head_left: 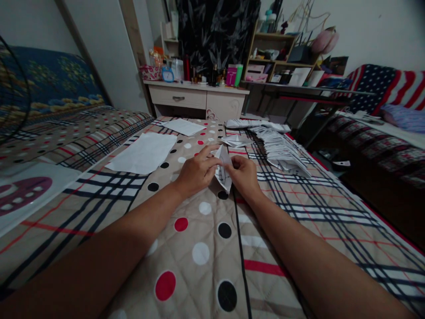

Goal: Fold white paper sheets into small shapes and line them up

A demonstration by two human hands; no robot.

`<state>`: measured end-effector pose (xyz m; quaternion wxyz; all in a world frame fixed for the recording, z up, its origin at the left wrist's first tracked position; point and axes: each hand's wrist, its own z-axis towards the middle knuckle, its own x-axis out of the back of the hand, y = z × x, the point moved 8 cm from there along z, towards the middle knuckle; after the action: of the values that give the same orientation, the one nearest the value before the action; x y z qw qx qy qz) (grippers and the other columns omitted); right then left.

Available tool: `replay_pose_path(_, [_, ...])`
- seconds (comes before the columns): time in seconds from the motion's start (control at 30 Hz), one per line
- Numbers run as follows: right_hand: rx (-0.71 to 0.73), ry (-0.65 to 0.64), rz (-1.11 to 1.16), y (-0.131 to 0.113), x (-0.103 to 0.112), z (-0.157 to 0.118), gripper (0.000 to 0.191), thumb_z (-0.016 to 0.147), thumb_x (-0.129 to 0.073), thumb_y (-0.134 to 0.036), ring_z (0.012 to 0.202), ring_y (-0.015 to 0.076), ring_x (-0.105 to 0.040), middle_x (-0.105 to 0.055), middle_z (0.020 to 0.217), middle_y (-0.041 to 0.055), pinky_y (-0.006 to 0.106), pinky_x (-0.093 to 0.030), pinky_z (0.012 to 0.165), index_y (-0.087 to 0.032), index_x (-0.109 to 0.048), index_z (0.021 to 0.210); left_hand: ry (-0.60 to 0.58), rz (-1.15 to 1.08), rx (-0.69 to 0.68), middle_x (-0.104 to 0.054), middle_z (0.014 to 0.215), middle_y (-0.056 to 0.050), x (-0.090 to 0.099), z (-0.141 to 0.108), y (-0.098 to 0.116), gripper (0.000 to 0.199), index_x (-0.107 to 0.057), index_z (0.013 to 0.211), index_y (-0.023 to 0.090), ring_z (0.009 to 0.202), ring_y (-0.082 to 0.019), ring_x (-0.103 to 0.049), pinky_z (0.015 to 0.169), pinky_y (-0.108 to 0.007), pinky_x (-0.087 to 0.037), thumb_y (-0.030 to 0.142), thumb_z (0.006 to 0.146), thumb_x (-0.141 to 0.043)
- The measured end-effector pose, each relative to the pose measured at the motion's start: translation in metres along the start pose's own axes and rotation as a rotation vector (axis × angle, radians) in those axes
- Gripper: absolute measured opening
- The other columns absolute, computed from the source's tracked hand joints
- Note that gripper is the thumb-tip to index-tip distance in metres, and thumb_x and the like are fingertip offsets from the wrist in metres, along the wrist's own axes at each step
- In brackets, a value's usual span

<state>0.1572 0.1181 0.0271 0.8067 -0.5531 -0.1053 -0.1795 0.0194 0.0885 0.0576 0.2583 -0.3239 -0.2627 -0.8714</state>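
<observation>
Between my two hands a small piece of folded white paper (223, 170) is held up over the dotted bedspread. My left hand (201, 170) grips its left side, fingers bent round the upper edge. From the right, my right hand (244, 173) pinches the same paper between thumb and fingers. Just beyond lies another folded paper piece (236, 141). To the right of it rests a long row of stacked folded papers (279, 148), with a further row (255, 124) behind. Flat white sheets (146, 153) lie to the left of my hands.
The patterned bedspread (202, 230) spreads under everything. At the left edge is a white plastic bag (29, 188) with a purple print. Past the bed stands a cream dresser (179, 97) crowded with bottles and boxes. A fan's rim (26, 88) shows at far left.
</observation>
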Motion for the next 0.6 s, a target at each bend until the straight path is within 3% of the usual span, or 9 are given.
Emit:
replay_pose_path(0.1, [-0.024,0.075,0.111,0.002,0.008,0.001,0.012,0.073,-0.057,-0.026,0.061,0.0141,-0.058,-0.064,0.067,0.0006,0.023,-0.042,0.055,-0.017,-0.064,0.072,-0.023,0.045,-0.013,-0.046,0.148,-0.007,0.001,-0.001,0.004,0.034,-0.071,0.094,0.020,0.112,-0.019,-0.062,0.096,-0.035,-0.053,0.001,0.078,-0.047])
replay_pose_path(0.2, [-0.058,0.112,0.221,0.005,0.012,0.001,0.015,0.071,-0.057,-0.031,0.060,0.0141,-0.058,-0.064,0.069,0.0015,0.024,-0.045,0.055,-0.017,-0.064,0.073,-0.036,0.061,-0.018,-0.041,0.152,-0.005,0.000,-0.001,0.004,0.040,-0.070,0.103,0.023,0.115,-0.020,-0.061,0.094,-0.036,-0.054,0.001,0.075,-0.051])
replay_pose_path(0.4, [-0.154,-0.027,0.309,0.010,0.000,0.001,0.019,0.065,-0.060,-0.032,0.059,0.0151,-0.059,-0.066,0.070,0.0022,0.025,-0.045,0.055,-0.017,-0.063,0.075,-0.083,0.133,-0.017,-0.043,0.151,-0.002,-0.006,-0.003,-0.002,0.029,-0.073,0.096,0.025,0.115,-0.020,-0.061,0.090,-0.034,-0.055,0.008,0.081,-0.056])
replay_pose_path(0.5, [-0.089,-0.119,0.187,0.001,-0.005,0.004,0.026,0.062,-0.063,-0.027,0.069,0.0178,-0.063,-0.070,0.082,0.0048,0.026,-0.047,0.061,-0.015,-0.065,0.084,-0.089,0.192,-0.078,-0.044,0.151,-0.002,-0.002,-0.001,0.004,0.031,-0.074,0.095,0.025,0.115,-0.020,-0.060,0.091,-0.034,-0.054,0.006,0.082,-0.054])
replay_pose_path(0.6, [-0.013,-0.137,-0.106,-0.011,-0.002,0.006,0.034,0.060,-0.066,-0.024,0.075,0.0206,-0.064,-0.072,0.087,0.0064,0.028,-0.047,0.065,-0.015,-0.066,0.093,-0.103,0.238,-0.136,-0.046,0.150,-0.003,0.002,0.002,0.014,0.024,-0.074,0.089,0.022,0.113,-0.021,-0.060,0.093,-0.036,-0.053,0.009,0.085,-0.054])
